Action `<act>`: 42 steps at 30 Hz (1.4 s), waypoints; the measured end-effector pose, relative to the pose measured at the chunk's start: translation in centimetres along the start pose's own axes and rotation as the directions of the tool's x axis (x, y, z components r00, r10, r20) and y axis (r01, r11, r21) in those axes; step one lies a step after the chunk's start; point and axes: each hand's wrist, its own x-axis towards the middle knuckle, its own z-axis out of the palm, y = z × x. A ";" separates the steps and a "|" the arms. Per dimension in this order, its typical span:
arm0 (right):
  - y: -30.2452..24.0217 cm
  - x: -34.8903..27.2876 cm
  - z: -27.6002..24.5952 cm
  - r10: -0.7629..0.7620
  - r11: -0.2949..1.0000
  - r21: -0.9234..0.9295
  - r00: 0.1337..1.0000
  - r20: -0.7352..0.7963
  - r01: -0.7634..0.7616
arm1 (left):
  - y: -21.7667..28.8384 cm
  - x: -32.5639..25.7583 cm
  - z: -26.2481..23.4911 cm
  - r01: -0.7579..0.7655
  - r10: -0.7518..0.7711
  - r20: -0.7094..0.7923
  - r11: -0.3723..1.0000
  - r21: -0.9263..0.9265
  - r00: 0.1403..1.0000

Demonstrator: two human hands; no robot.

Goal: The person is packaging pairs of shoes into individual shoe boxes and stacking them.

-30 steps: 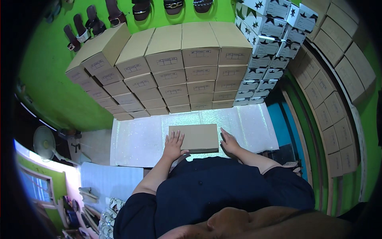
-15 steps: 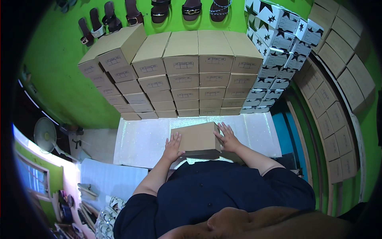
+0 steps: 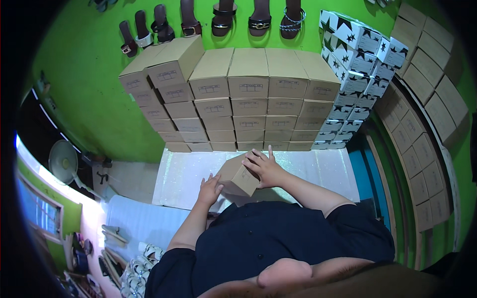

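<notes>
A closed brown cardboard box [image 3: 233, 169] sits at an angle at the front of the white table [image 3: 174, 174], one corner pointing toward me. My right hand [image 3: 267, 170] lies across its right end, fingers spread over the upper edge and thumb low on the side. Against the box's left side rests my left hand [image 3: 210, 191], with its fingers stretched along the cardboard. Between them, both hands hold the box. Its underside is hidden.
Behind the table's work surface rise stacked brown boxes [image 3: 247, 88]. White star-patterned boxes [image 3: 355, 60] stand at their right. Sandals [image 3: 259, 21] hang on the green wall. More boxes fill a rack [image 3: 417, 164] at right; a fan [image 3: 63, 161] stands at left.
The box has turned from lying crosswise to slanting, its right end swinging toward me. My right hand has shifted left with it; my left hand stays at its left side. The view has shifted slightly.
</notes>
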 end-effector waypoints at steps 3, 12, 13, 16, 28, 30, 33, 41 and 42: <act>-1.7 1.4 0.2 -0.003 0.999 -0.032 0.999 -0.044 0.002 | 1.0 -0.3 -2.0 -0.064 0.063 -0.041 0.997 -0.038 0.997; -5.3 3.1 0.6 0.133 0.990 -0.037 0.986 -0.095 -0.137 | 5.7 -2.0 -6.0 -0.265 0.230 -0.347 0.963 -0.055 0.909; -5.3 3.2 0.6 0.123 0.991 -0.035 0.990 -0.075 -0.126 | 5.4 -2.0 -6.0 -0.278 0.244 -0.349 0.959 -0.050 0.905; -3.9 2.8 0.9 0.121 0.992 -0.012 0.990 -0.069 -0.122 | 5.2 -1.4 -6.5 -0.300 0.265 -0.322 0.952 -0.062 0.909; -1.2 -3.9 3.1 0.303 0.923 0.292 0.942 -0.143 -0.253 | 6.7 0.4 -6.3 -0.520 0.488 -0.205 0.842 -0.144 0.848; -1.0 -5.7 2.8 0.265 0.921 0.348 0.936 -0.233 -0.174 | 7.9 0.9 -6.5 -0.561 0.535 -0.179 0.813 -0.156 0.826; -1.8 -8.8 0.5 0.346 0.894 0.364 0.919 -0.188 -0.262 | 9.9 1.2 -6.5 -0.609 0.591 -0.149 0.771 -0.185 0.793; -5.5 -20.3 -6.4 0.396 0.918 0.169 0.829 -0.395 -0.359 | 19.1 -0.1 -5.9 -0.779 0.765 -0.151 0.602 -0.177 0.626; -5.8 -22.0 -7.4 0.381 0.922 0.119 0.814 -0.438 -0.368 | 20.6 -0.4 -5.7 -0.807 0.790 -0.163 0.572 -0.150 0.591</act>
